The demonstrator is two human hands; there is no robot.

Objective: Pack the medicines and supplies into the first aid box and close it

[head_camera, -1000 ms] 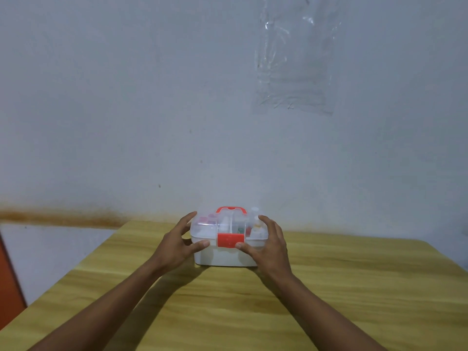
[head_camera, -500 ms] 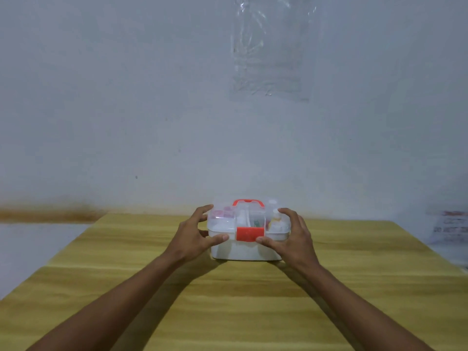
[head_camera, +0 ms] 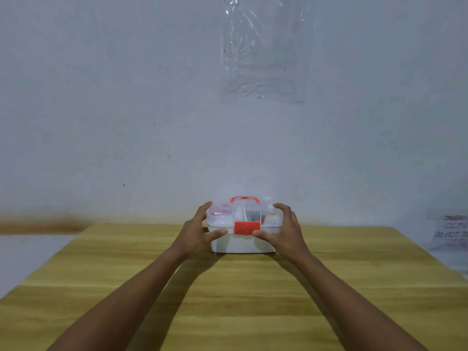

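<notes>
The first aid box [head_camera: 244, 230] sits at the far middle of the wooden counter [head_camera: 235, 300], close to the wall [head_camera: 126, 97], with its clear lid [head_camera: 220, 216] down over the white base. The left hand [head_camera: 196, 233] takes the box at its 9 o'clock end: fingers lie over the lid's top edge and the thumb presses the front rim just left of the red latch [head_camera: 247, 228], so this grip is clenched on the box. The right hand [head_camera: 285, 231] mirrors it at the 3 o'clock end, fingers curled over the lid and thumb tip touching the latch's lower right corner, also grasping the box. The box lies squarely between the two hands, touching both. A red carry handle [head_camera: 245, 199] stands up at the lid's 12 o'clock edge. Through the lid, small bottles and packets show, too blurred to tell apart. A clear plastic sheet [head_camera: 264, 49] hangs on the wall above, and a paper notice [head_camera: 449, 231] sits at the counter's 3 o'clock.
</notes>
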